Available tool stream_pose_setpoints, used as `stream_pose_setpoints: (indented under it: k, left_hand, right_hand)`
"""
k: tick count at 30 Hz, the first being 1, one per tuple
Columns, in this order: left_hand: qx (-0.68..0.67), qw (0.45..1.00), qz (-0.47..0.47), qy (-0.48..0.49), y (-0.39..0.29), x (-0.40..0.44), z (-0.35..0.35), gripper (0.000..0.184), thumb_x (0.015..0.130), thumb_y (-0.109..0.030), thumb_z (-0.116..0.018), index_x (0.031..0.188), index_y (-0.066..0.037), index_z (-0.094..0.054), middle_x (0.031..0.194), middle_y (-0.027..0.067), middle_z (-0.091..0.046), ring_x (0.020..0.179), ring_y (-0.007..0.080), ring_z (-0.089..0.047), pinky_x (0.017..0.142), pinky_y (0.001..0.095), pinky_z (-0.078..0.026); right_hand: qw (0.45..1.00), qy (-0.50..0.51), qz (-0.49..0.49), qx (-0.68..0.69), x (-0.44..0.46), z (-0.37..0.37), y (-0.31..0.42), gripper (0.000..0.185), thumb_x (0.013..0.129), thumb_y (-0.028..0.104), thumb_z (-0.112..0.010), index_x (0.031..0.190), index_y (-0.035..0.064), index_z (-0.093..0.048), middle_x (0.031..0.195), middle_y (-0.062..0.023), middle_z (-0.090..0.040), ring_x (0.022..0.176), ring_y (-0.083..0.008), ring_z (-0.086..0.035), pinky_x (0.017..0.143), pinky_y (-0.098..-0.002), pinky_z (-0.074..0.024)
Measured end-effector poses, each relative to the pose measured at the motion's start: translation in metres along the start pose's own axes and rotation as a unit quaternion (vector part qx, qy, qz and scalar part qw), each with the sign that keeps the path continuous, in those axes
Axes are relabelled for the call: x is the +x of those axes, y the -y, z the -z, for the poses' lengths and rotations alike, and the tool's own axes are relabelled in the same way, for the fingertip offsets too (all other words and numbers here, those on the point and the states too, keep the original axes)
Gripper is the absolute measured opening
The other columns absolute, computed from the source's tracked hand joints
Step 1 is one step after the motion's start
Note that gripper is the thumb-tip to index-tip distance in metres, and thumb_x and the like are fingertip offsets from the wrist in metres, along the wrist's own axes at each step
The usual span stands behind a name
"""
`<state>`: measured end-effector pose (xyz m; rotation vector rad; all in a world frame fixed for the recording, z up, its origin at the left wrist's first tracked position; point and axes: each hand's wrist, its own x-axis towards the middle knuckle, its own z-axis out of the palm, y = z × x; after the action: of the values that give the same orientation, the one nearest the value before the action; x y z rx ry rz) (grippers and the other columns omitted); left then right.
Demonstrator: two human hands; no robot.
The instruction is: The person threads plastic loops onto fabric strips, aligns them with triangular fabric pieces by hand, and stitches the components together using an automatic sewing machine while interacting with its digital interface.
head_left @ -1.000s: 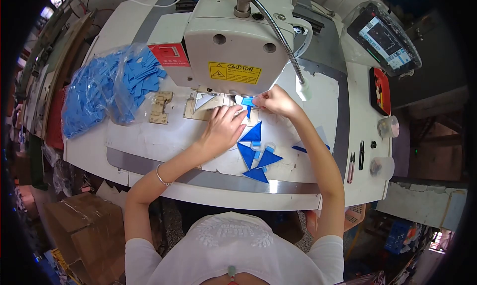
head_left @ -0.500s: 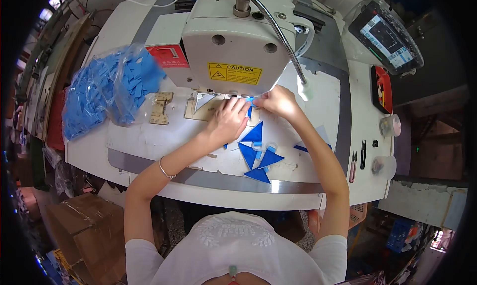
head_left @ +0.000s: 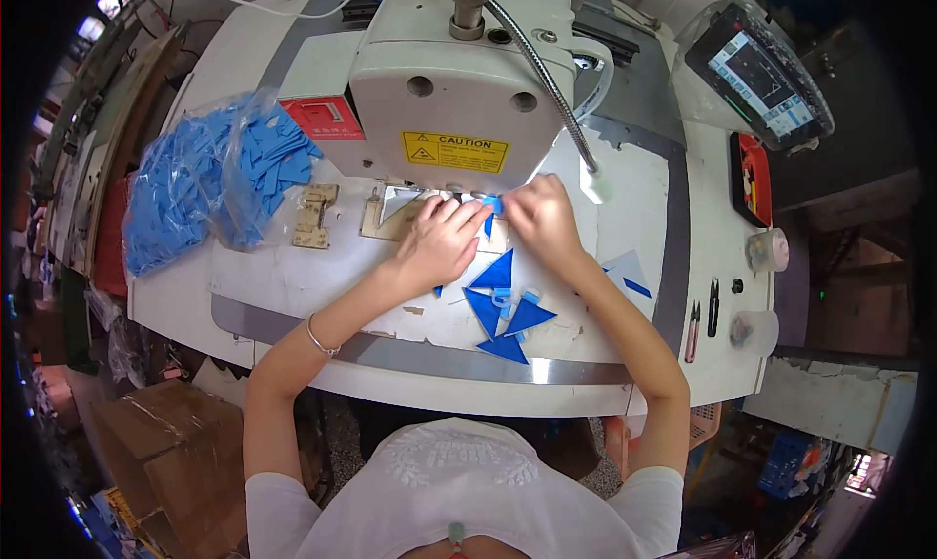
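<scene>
My left hand (head_left: 439, 242) lies over the pale template plate (head_left: 385, 221) below the sewing machine head (head_left: 459, 105), its fingers spread and bent. Its index fingertip touches a small light-blue strip (head_left: 493, 205). My right hand (head_left: 547, 225), slightly blurred, has its thumb and fingers closed at the right end of this strip. A darker blue piece (head_left: 488, 225) shows on the plate between my hands. Nearer to me lie several dark-blue triangles with light-blue loops, among them one triangle (head_left: 530, 315). The needle area is mostly hidden behind the machine head and my fingers.
A clear bag of light-blue strips (head_left: 210, 179) stands at left, beside a tan notched block (head_left: 315, 216). At right are a control screen (head_left: 766, 76), a red tray (head_left: 750, 179), tweezers (head_left: 713, 305), snips (head_left: 693, 332) and small tubs (head_left: 766, 250).
My right hand has shifted slightly down and right, its fingers lifting. My left hand has moved slightly left, and more of the light-blue strip shows between them.
</scene>
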<state>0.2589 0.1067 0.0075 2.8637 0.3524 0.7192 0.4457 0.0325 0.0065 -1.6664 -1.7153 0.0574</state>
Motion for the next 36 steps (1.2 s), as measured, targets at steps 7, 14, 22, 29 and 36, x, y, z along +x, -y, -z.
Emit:
stream_pose_setpoints:
  k: [7, 14, 22, 29, 36]
  left_hand:
    - [-0.007, 1.0, 0.007, 0.008, 0.001, 0.001, 0.0, 0.04, 0.077, -0.015, -0.058, 0.114, -0.001, -0.056, 0.109, 0.0089, -0.055, 0.097, 0.0236, -0.05, 0.09, 0.039, -0.035]
    - [-0.041, 0.997, 0.043, 0.044, 0.007, 0.0, 0.011, 0.03, 0.078, -0.017, -0.06, 0.105, -0.007, -0.064, 0.106, 0.0046, -0.059, 0.099, 0.0232, -0.049, 0.09, 0.039, -0.034]
    - [-0.064, 0.993, 0.098, -0.01, 0.014, -0.017, 0.014, 0.037, 0.078, -0.01, -0.058, 0.115, -0.013, -0.059, 0.108, 0.0035, -0.058, 0.1, 0.0246, -0.048, 0.091, 0.0381, -0.035]
    - [0.088, 0.996, -0.018, 0.028, 0.01, -0.009, 0.015, 0.046, 0.08, -0.013, -0.057, 0.125, -0.008, -0.052, 0.116, 0.0045, -0.058, 0.096, 0.0213, -0.05, 0.096, 0.0402, -0.033]
    - [0.109, 0.992, -0.02, 0.053, 0.008, -0.009, 0.017, 0.048, 0.081, -0.015, -0.056, 0.127, -0.004, -0.049, 0.117, 0.0067, -0.057, 0.095, 0.0204, -0.05, 0.095, 0.0399, -0.034]
  right_hand:
    - [0.91, 0.041, -0.278, 0.304, 0.031, -0.014, 0.006, 0.025, 0.073, 0.004, -0.063, 0.096, -0.0026, -0.064, 0.088, -0.0083, -0.063, 0.084, -0.0143, -0.056, 0.069, -0.0258, -0.0463]
    - [0.996, 0.075, 0.018, 0.047, 0.002, 0.003, 0.007, 0.032, 0.069, 0.007, -0.063, 0.1, 0.0108, -0.07, 0.091, -0.007, -0.069, 0.098, -0.0245, -0.055, 0.101, -0.0444, -0.0255]
    - [0.986, 0.068, 0.148, -0.037, -0.011, 0.005, 0.004, 0.044, 0.069, 0.009, -0.057, 0.113, 0.0109, -0.064, 0.105, -0.0045, -0.066, 0.105, -0.0302, -0.053, 0.106, -0.0537, -0.0184]
    - [0.978, 0.086, 0.165, -0.095, -0.016, 0.004, 0.007, 0.044, 0.074, 0.011, -0.058, 0.117, 0.0046, -0.058, 0.123, -0.0092, -0.056, 0.125, -0.0273, -0.042, 0.094, -0.0486, -0.0337]
    - [0.984, 0.121, 0.121, -0.056, -0.043, 0.002, 0.024, 0.05, 0.081, 0.015, -0.058, 0.127, 0.0031, -0.047, 0.135, -0.0122, -0.044, 0.128, -0.0315, -0.036, 0.103, -0.0479, -0.0289]
